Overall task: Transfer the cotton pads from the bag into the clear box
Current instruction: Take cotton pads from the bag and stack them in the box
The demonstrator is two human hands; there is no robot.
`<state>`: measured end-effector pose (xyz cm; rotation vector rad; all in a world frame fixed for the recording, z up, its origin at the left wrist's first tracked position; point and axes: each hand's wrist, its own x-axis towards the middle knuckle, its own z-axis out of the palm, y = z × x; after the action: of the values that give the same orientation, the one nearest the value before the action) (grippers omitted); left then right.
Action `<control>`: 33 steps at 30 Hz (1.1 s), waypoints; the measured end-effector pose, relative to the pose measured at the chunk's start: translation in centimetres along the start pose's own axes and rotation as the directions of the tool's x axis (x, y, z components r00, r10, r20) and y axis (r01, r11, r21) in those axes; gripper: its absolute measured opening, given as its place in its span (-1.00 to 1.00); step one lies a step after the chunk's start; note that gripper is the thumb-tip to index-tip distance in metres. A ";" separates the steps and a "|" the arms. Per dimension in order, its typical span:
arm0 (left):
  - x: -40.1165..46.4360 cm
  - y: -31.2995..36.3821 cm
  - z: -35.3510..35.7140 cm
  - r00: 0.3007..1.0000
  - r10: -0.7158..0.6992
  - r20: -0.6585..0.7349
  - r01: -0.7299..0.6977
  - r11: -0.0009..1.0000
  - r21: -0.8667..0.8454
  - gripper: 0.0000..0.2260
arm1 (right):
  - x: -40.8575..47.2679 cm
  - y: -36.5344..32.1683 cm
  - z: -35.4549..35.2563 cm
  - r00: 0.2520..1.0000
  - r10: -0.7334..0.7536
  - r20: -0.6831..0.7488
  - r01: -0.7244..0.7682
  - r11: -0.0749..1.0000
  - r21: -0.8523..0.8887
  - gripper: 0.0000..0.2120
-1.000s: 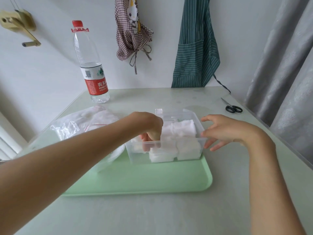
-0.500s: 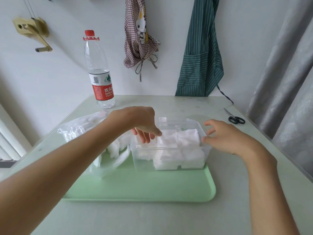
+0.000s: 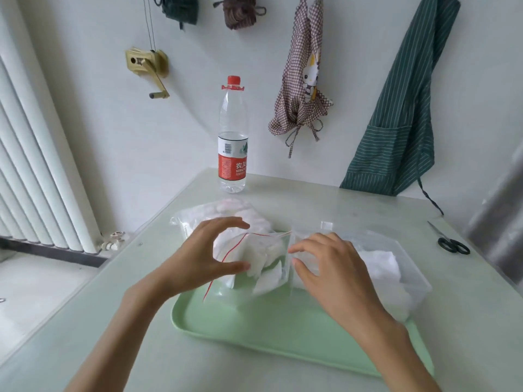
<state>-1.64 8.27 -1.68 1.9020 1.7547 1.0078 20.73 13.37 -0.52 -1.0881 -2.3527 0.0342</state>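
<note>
Both hands (image 3: 203,256) (image 3: 325,267) spread at the bag (image 3: 254,250) mouth (pads (image 3: 263,256) inside).

tray (image 3: 283,329): pale green
pads (image 3: 263,250): white
bag (image 3: 226,210): clear, red strip
bottle (image 3: 232,137): red cap, red label
apron (image 3: 396,123): green, white stripes
scissors (image 3: 452,246): black

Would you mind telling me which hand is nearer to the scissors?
Right. The right hand is over the clear box, with the scissors farther right; the left hand is at the bag, farther left.
</note>
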 end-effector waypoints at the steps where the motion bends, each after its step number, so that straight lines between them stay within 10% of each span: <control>1: 0.4 -0.5 0.2 1.000 -0.010 0.001 0.010 1.000 0.012 -0.50 | 0.4 -0.6 0.7 0.999 -0.030 -0.025 0.030 0.999 -0.035 -0.92; 6: 2.4 -2.2 0.6 0.989 -0.079 -0.123 0.076 0.997 -0.022 -0.80 | 1.9 -3.4 3.7 0.977 -0.156 0.142 0.193 0.933 -0.304 -0.84; 19: 2.5 -3.7 0.5 0.977 -0.137 -0.163 0.105 0.976 -0.191 -0.71 | 3.1 -4.7 5.4 0.864 0.010 0.503 0.312 0.774 -0.552 -0.75; 28: 2.1 -3.4 0.1 0.985 -0.120 -0.123 0.114 0.992 -0.051 -0.67 | 1.4 -3.7 2.8 0.943 -0.121 0.311 0.161 0.981 -0.107 -0.79; 33: 1.5 -0.3 -1.1 0.994 -0.030 -0.108 0.032 0.999 0.021 -0.78 | 1.0 -2.2 -0.9 0.975 0.039 0.217 -0.101 0.954 0.283 -0.88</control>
<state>-2.65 9.59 -0.76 1.8591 1.8570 1.1031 19.09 12.46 1.28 -1.0615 -2.3903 0.5321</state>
